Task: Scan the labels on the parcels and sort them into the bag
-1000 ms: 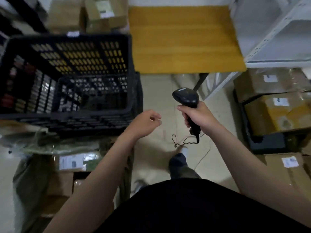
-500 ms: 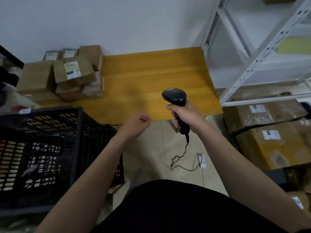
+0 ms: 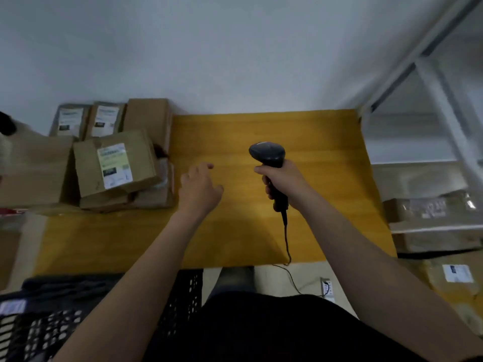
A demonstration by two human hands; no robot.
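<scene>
A pile of brown cardboard parcels (image 3: pixel 115 165) with white labels sits on the left end of the yellow table (image 3: pixel 300 231). The top parcel lies tilted with its label facing up. My left hand (image 3: pixel 200 189) hovers over the table just right of the pile, fingers loosely spread and holding nothing. My right hand (image 3: pixel 283 182) grips the handle of a black barcode scanner (image 3: pixel 269 158), whose head points away from me over the table's middle. Its cable hangs over the table's front edge. No bag is in view.
A black plastic crate (image 3: pixel 52 317) stands on the floor at lower left. White metal shelving (image 3: pixel 444 105) rises at right, with more labelled parcels (image 3: pixel 431 223) under and beside it. A white wall backs the table.
The view has lifted from the crate and floor up to the table. My left hand has opened and reached toward the parcel pile. The scanner stays in my right hand.
</scene>
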